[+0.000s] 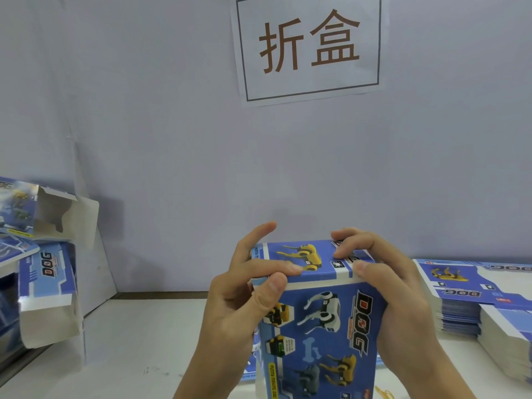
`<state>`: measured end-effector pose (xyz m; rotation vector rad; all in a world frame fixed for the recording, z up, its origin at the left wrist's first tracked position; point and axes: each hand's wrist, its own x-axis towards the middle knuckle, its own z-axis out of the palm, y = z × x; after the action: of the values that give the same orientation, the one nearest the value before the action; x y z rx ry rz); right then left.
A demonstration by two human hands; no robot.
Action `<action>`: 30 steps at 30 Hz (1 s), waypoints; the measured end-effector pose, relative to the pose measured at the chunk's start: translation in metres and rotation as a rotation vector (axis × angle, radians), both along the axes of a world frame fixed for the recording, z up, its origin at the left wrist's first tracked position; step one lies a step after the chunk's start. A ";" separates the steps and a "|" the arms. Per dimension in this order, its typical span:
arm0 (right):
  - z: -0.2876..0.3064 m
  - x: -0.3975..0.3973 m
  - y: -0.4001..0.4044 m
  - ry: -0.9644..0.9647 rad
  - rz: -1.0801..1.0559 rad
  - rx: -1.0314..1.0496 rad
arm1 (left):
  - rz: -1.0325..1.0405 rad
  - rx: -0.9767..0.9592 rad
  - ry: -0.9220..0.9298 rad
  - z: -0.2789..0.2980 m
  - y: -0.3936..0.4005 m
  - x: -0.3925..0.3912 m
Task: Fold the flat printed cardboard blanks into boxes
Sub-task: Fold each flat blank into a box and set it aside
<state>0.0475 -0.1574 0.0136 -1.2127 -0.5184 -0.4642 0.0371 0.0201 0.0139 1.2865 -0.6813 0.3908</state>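
One box (316, 312) was being pinched closed by both hands (241, 292) (385, 286), some boxes (43, 254) were done at the worktop's left edge, blanks (475, 295) were left right.

Blank stack (475, 295) blocks right; folded boxes (49, 272) crowd left; table (138, 341) between passable.

Even, soft light; faint shadows on wall (172, 139); edges bowed, blurred.

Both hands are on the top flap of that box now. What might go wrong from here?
The left hand and right hand press the box top from both sides; uneven pressure might crease the panel or leave the flap untucked. The folded boxes lean loosely at left and may topple. The blank stack looks uneven and might slide.
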 end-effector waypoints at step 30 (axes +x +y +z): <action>0.006 -0.010 0.010 -0.119 -0.075 -0.289 | 0.269 0.219 -0.133 0.004 0.000 -0.001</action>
<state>0.0377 -0.1474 0.0195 -1.4916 -0.6599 -0.5405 0.0362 0.0206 0.0179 1.5780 -0.6780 0.6391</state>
